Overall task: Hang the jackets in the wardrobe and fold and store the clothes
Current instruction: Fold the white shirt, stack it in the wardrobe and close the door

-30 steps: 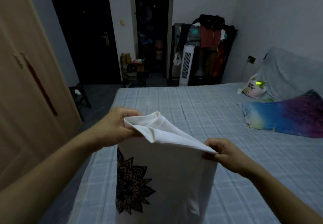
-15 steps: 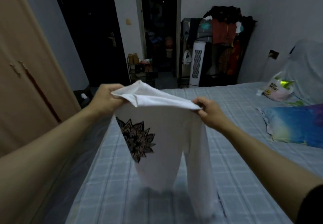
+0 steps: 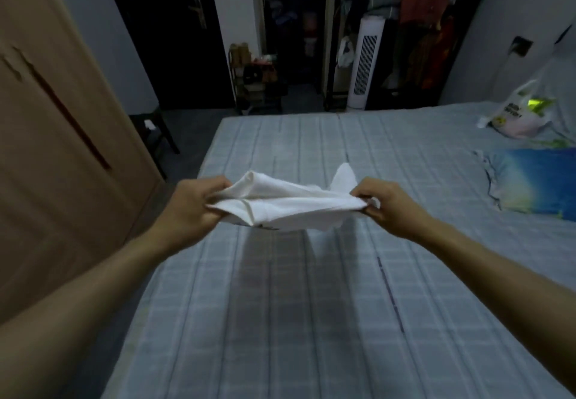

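With the left hand (image 3: 193,208) and right hand (image 3: 385,203) each pinching an end of the white shirt (image 3: 290,207) above the bed (image 3: 311,305), the person would have done best to lower it flat, edges even, near the left edge.

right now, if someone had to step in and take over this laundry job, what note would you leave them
Left hand: grips the left end of the white shirt.
Right hand: pinches the right end of the same shirt.
The shirt is stretched out flat between both hands in the air over the bed, not touching it, casting a shadow below.
Done: shirt picked up and spread; no fold laid down yet.
Left: lay it on the bed, fold it, store it. The wardrobe on the left looks closed. More clothes hang on the rack at the far wall.
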Tool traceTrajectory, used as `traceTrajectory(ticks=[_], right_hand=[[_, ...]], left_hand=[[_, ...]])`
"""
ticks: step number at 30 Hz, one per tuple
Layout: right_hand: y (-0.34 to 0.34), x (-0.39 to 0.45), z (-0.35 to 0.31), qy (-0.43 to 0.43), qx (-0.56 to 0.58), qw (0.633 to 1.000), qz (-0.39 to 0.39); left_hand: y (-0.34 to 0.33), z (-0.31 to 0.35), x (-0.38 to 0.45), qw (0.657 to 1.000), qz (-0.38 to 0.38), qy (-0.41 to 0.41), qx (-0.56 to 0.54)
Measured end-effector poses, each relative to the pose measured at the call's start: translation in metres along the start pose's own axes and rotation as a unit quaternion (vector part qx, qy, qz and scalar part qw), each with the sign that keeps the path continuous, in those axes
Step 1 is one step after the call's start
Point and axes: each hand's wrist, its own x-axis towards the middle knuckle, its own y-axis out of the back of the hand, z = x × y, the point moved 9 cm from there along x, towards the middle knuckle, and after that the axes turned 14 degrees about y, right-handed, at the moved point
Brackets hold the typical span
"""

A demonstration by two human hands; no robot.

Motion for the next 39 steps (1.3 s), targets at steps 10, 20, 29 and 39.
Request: traceTrajectory(ticks=[10,20,29,39], right_hand=[[-0.282,-0.258,-0.055,-0.060,0.038,0.968,-0.240],[-0.375,-0.372,-0.108,-0.082,-0.052,0.956,-0.275],[-0.390,-0.342,-0.104,-0.210,0.001,0.878,-0.429],[-0.439,-0.225,-0.032,-0.138,-0.009,0.973,-0.182]], left_hand=[[-0.198,-0.130,-0.281,0.969,-0.242,-0.043,0.015],[-0.300,-0.171,-0.436,0.929,-0.299,-0.139,0.170],[-0.304,-0.209,-0.422,0.940,-0.339,0.002,0.040],[-0.356,-0.279,-0.279,0.946,-0.188,0.194,0.181]])
